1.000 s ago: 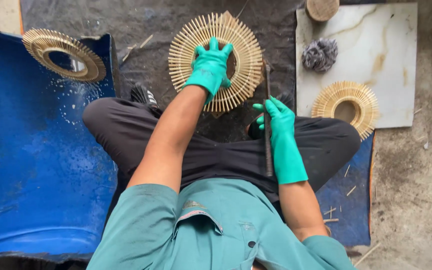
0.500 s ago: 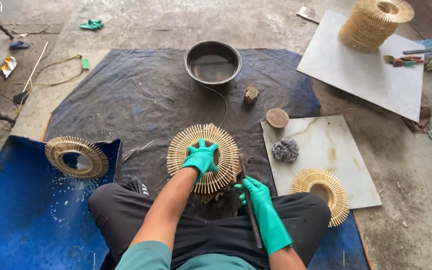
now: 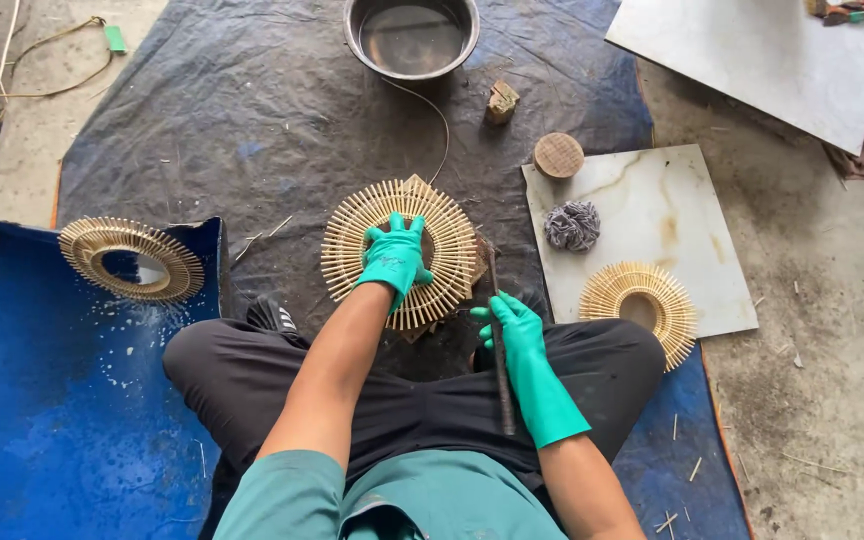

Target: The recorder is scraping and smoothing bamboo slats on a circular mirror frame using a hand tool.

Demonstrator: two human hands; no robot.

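Observation:
A round sunburst frame of thin bamboo sticks (image 3: 352, 240) lies on the dark tarp in front of my crossed legs. My left hand (image 3: 393, 258), in a green glove, presses flat on its middle. My right hand (image 3: 510, 328), also gloved, grips a long dark metal rod (image 3: 499, 345) that points from my lap toward the frame's right edge. A small wooden block peeks out under the frame.
A second stick frame (image 3: 130, 258) rests on a blue sheet (image 3: 42, 400) at left. A third frame (image 3: 640, 303), a grey rag (image 3: 572, 225) and a round wooden disc (image 3: 558, 155) lie on a marble tile (image 3: 672, 200). A metal basin (image 3: 412, 35) stands at the far edge.
The view has shifted down and closer. My left hand stays on the frame's middle; my right hand keeps hold of the rod beside it.

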